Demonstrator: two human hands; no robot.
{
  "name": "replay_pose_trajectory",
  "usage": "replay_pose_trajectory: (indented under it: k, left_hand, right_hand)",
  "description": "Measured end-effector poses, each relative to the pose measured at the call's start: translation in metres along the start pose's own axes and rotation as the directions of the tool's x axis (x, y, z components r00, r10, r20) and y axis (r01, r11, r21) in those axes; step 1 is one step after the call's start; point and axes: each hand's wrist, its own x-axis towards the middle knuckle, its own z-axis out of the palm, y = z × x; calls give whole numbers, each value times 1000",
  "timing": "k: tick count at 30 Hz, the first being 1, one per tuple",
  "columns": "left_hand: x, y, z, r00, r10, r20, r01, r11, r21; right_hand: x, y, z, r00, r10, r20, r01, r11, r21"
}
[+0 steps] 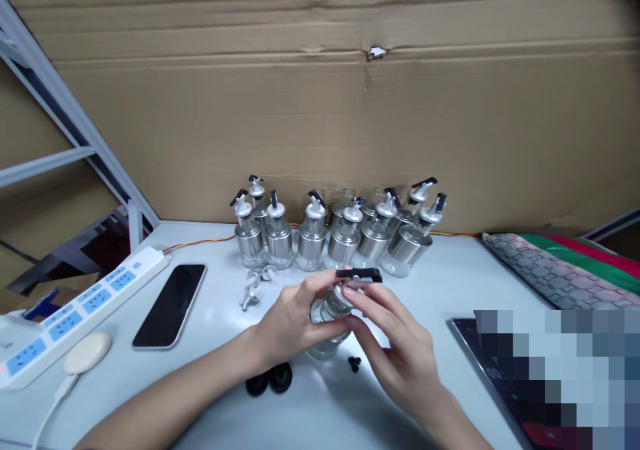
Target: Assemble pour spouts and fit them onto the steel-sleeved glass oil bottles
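Note:
My left hand (293,320) wraps around a small clear glass bottle (327,323) held just above the white table (440,283). My right hand (395,343) pinches the bottle's silver pourer cap with its black lever (359,275) at the top. A row of several finished bottles (340,233) with silver sleeves and black-levered spouts stands behind my hands against the cardboard wall. Loose silver spout parts (255,283) lie left of the bottle. Two black round caps (270,380) and a small black plug (355,363) lie in front, near my wrists.
A black phone (171,305) lies face up to the left, beside a white power strip (75,307) and a round white puck (87,352) on a cable. A dark tablet (480,363) sits at the right, folded patterned fabric (560,267) behind it. Cardboard (320,103) walls the back.

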Motion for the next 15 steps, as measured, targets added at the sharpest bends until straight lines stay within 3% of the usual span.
replay_pose_trajectory:
  k: [15]
  left_hand:
    - [3, 3, -1, 998, 57, -25, -57, 998, 30]
  right_hand:
    - [5, -2, -3, 1000, 4, -22, -3, 999, 43]
